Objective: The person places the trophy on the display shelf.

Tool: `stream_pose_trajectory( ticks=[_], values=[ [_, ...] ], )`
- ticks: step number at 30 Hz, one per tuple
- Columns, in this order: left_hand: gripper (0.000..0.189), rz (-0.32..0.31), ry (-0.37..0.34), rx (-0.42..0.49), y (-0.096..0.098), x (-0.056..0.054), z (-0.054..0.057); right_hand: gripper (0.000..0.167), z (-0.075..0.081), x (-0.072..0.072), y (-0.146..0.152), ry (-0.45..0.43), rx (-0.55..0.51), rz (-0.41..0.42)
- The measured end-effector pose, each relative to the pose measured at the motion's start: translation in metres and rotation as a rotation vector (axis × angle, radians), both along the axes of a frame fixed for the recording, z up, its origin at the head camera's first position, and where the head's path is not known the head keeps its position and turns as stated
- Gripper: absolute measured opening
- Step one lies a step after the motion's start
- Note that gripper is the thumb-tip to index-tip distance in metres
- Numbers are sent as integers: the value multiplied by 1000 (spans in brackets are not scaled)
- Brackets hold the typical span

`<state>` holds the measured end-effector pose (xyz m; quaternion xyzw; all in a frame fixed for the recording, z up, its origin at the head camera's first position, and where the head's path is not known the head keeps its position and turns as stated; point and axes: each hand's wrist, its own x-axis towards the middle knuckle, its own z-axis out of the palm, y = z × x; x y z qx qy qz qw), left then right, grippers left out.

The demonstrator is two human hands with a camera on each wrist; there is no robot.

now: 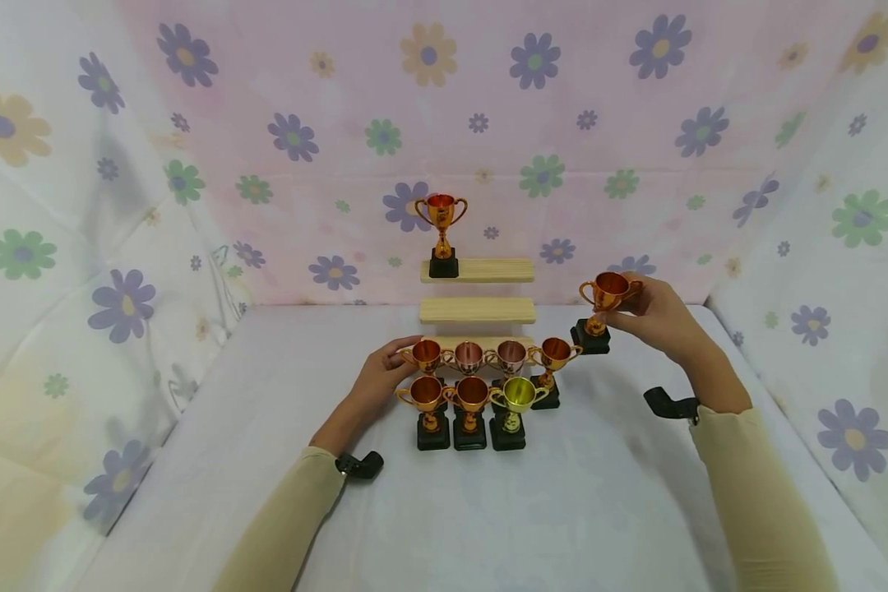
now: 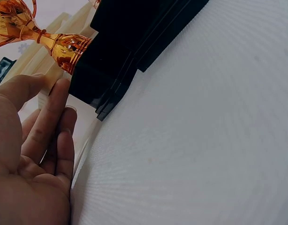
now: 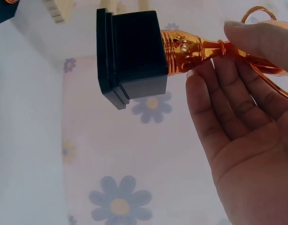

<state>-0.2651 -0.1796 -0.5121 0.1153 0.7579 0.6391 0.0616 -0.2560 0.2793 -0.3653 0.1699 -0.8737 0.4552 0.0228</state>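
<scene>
My right hand (image 1: 654, 316) holds a bronze trophy cup (image 1: 610, 289) by its stem, thumb on one side and fingers on the other, raised to the right of the wooden stepped stand (image 1: 477, 310). The trophy's black base (image 3: 137, 54) hangs free in the right wrist view. With thumb and fingertips, my left hand (image 2: 34, 140) pinches the left end of the stand's lowest step, beside a trophy's black base (image 2: 104, 70). Another bronze trophy (image 1: 441, 222) stands upright on the left end of the top step.
Several trophies stand in two rows before the stand, partly hiding its lowest step: a yellow-gold trophy (image 1: 519, 399) at front right, pinkish trophies (image 1: 469, 356) behind, the others bronze. White cloth (image 1: 562, 510) covers the table; flowered fabric (image 1: 481, 99) hangs behind and at both sides.
</scene>
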Motion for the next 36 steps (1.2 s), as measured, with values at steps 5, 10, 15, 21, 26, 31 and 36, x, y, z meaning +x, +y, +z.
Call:
stream_pose_trajectory(
  ticks=[5, 10, 15, 21, 26, 31, 36],
  values=[
    [49, 1, -14, -7, 0, -1, 0, 52, 25, -6, -8, 32, 68, 13],
    [48, 2, -10, -3, -1, -1, -1, 46, 46, -11, -21, 54, 73, 37],
    [48, -5, 7, 1, -2, -2, -3, 41, 59, -20, -35, 53, 71, 64],
    [49, -9, 8, -13, -2, -3, -4, 45, 69, -29, -51, 40, 83, 78],
    [49, -6, 1, -12, -1, -2, -3, 45, 75, -40, -63, 51, 89, 92],
    [49, -8, -9, -4, 0, -2, -1, 43, 80, -50, -74, 55, 92, 108],
    [49, -4, -12, -9, 0, -2, -1, 42, 82, -61, -85, 37, 80, 119]
  ],
)
